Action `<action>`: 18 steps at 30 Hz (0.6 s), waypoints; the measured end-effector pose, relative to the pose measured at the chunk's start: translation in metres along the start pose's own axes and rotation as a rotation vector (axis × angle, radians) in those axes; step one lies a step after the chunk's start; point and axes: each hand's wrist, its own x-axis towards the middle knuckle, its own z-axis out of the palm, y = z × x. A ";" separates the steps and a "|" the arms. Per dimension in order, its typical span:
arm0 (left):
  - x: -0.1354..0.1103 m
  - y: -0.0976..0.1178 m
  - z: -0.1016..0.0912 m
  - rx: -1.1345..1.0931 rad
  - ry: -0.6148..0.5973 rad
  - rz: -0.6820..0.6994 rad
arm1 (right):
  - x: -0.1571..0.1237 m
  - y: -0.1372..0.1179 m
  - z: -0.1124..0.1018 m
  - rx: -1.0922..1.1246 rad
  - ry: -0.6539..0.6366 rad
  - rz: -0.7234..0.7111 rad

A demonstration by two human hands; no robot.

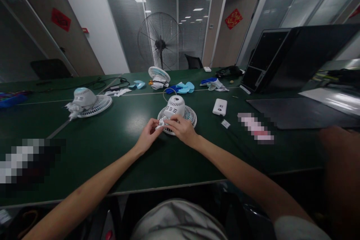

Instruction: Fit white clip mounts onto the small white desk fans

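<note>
A small white fan [176,105] lies grille-down on the green table, its slotted motor housing facing up. At the fan's near left side there is a small white piece [162,122], partly covered by fingers; whether it is a clip or a bracket I cannot make out. My left hand [150,133] pinches this piece from the left between thumb and fingers. From the right, my right hand [181,129] reaches over the grille with fingers bent onto the same piece. Its palm hides part of the grille.
A second white fan [86,101] lies to the left, a third [159,77] stands behind. Light-blue fan blades [186,87], a white power bank [219,107] and a black computer case [264,60] sit around. At the right edge is another person's blurred arm [341,172].
</note>
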 end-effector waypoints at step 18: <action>0.002 0.001 -0.008 0.052 -0.028 -0.013 | -0.005 0.002 0.000 0.250 -0.058 0.085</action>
